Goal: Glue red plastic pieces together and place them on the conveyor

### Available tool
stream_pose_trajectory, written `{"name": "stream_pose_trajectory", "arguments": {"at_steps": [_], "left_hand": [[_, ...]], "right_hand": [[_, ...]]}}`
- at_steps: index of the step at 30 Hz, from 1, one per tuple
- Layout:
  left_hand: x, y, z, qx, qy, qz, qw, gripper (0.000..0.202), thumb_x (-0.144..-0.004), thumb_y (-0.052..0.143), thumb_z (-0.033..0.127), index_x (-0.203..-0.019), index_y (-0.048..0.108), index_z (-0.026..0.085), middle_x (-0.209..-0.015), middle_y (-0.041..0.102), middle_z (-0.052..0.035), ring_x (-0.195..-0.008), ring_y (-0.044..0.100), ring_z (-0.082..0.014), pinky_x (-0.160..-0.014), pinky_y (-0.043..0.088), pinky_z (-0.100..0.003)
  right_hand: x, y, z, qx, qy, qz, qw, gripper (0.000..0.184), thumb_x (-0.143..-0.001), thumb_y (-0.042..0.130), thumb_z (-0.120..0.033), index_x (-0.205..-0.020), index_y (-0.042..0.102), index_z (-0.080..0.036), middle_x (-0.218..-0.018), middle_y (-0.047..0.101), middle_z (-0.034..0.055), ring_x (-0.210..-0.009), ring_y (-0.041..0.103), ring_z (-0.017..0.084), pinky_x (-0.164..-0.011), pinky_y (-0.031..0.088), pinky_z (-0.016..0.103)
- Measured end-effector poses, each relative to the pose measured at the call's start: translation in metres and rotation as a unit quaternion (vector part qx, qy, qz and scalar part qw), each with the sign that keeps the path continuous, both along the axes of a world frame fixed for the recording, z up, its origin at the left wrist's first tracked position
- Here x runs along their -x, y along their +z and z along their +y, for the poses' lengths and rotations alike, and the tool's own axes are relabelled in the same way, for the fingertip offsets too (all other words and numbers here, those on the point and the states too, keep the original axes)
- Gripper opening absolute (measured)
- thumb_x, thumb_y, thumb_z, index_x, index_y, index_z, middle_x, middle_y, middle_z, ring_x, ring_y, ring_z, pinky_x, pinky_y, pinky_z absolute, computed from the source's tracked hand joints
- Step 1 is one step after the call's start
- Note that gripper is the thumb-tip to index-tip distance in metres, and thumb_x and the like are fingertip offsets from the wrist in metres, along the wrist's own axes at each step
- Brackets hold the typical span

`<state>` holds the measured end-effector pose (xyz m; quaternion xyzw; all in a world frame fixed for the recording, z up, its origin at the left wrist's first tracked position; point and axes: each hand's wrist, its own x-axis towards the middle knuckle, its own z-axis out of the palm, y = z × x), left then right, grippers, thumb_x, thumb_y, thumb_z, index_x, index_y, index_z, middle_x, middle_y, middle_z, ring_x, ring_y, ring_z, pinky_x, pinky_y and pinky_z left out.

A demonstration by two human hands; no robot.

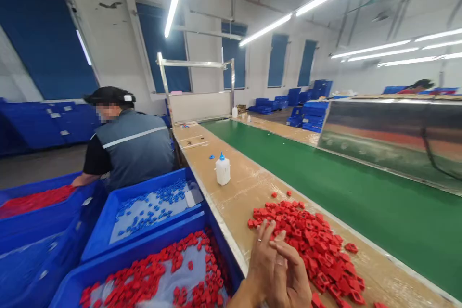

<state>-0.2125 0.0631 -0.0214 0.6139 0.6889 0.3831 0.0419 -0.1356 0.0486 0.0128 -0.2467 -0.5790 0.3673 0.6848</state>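
Observation:
My left hand is at the near edge of a heap of red plastic pieces on the table, its fingers stretched forward. A ring is on one finger. Right beside it and touching it, my right hand has its fingers bent and drawn together near the left fingers. Anything between the right fingertips is hidden. The red pieces are small and blocky, several with square holes. More red pieces lie in a blue bin below the table edge on the left.
A white squeeze bottle with a blue tip stands on the table. A green conveyor belt runs along the right. Another blue bin holds small blue pieces. A person sits at left, one arm reaching into a bin.

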Motion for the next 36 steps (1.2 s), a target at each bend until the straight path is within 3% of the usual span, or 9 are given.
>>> {"name": "stream_pose_trajectory", "arguments": {"at_steps": [3,7,10,13,16,22,26,31,36], "left_hand": [[0.045,-0.029,-0.079,0.076,0.144,-0.035,0.986,0.057,-0.089,0.051,0.031,-0.146,0.045,0.026,-0.162,0.03,-0.0028,-0.151,0.016,-0.0274,-0.125,0.015,-0.047],[0.097,-0.078,-0.18,0.226,0.316,-0.103,0.916,0.062,-0.09,0.049,0.029,-0.151,0.035,0.022,-0.166,0.016,-0.0059,-0.152,0.002,-0.0316,-0.123,0.01,-0.051],[0.106,-0.108,-0.227,0.344,0.315,-0.159,0.87,0.064,-0.084,0.063,0.031,-0.145,0.043,0.024,-0.164,0.021,-0.009,-0.15,0.013,-0.0367,-0.119,0.017,-0.057],[0.096,-0.123,-0.245,0.406,0.25,-0.194,0.857,0.067,-0.079,0.073,0.035,-0.141,0.048,0.023,-0.165,0.018,-0.0095,-0.148,0.017,-0.0383,-0.117,0.02,-0.061],[0.084,-0.123,-0.252,0.424,0.175,-0.218,0.862,0.054,-0.08,0.073,0.034,-0.131,0.057,0.022,-0.164,0.022,-0.0087,-0.146,0.024,-0.0366,-0.116,0.025,-0.061],[0.086,-0.104,-0.274,0.401,0.098,-0.269,0.87,0.028,-0.089,0.065,0.036,-0.108,0.068,0.017,-0.119,0.069,-0.007,-0.108,0.064,-0.0246,-0.098,0.05,-0.047],[0.109,-0.096,-0.306,0.355,0.244,-0.256,0.865,0.034,-0.093,0.059,0.035,-0.122,0.062,0.019,-0.132,0.061,-0.0085,-0.121,0.057,-0.0272,-0.106,0.042,-0.052],[0.152,-0.089,-0.358,0.339,0.462,-0.233,0.786,0.048,-0.092,0.06,0.033,-0.136,0.049,0.021,-0.153,0.039,-0.0108,-0.139,0.036,-0.0349,-0.113,0.026,-0.064],[0.148,-0.094,-0.365,0.342,0.469,-0.283,0.764,0.043,-0.09,0.063,0.032,-0.129,0.055,0.019,-0.144,0.049,-0.0111,-0.129,0.048,-0.0317,-0.106,0.039,-0.058]], "right_hand": [[-0.005,-0.038,-0.048,0.011,0.122,-0.1,0.987,0.018,-0.096,0.047,-0.027,-0.093,0.064,-0.022,-0.087,0.066,0.005,-0.084,0.064,0.022,-0.08,0.051,0.034],[-0.01,-0.097,-0.093,0.075,0.264,-0.256,0.927,0.029,-0.097,0.042,-0.034,-0.085,0.064,-0.021,-0.078,0.067,0.0039,-0.071,0.065,0.021,-0.066,0.052,0.03],[-0.004,-0.135,-0.106,0.099,0.308,-0.335,0.885,0.033,-0.095,0.04,-0.037,-0.086,0.066,-0.019,-0.081,0.07,0.0063,-0.073,0.068,0.024,-0.066,0.054,0.032],[0.009,-0.16,-0.105,0.1,0.321,-0.418,0.844,0.035,-0.091,0.039,-0.036,-0.098,0.068,-0.017,-0.099,0.071,0.011,-0.094,0.068,0.028,-0.084,0.054,0.039],[0.023,-0.176,-0.096,0.096,0.313,-0.499,0.802,0.042,-0.088,0.041,-0.033,-0.119,0.063,-0.015,-0.119,0.064,0.0146,-0.114,0.06,0.03,-0.1,0.046,0.042],[0.055,-0.198,-0.073,0.095,0.297,-0.63,0.711,0.061,-0.083,0.051,-0.025,-0.143,0.046,-0.016,-0.148,0.042,0.0153,-0.134,0.043,0.033,-0.108,0.038,0.045],[0.076,-0.202,-0.064,0.065,0.31,-0.661,0.68,0.066,-0.087,0.049,-0.023,-0.151,0.035,-0.02,-0.161,0.019,0.0103,-0.145,0.024,0.032,-0.112,0.031,0.047],[0.103,-0.201,-0.061,0.038,0.328,-0.684,0.651,0.062,-0.095,0.048,-0.028,-0.154,0.028,-0.026,-0.164,0.006,0.0066,-0.148,0.0,0.037,-0.108,0.032,0.061],[0.114,-0.197,-0.064,0.038,0.375,-0.699,0.608,0.049,-0.096,0.06,-0.033,-0.142,0.046,-0.023,-0.155,0.031,0.0104,-0.144,0.019,0.039,-0.11,0.025,0.068]]}}
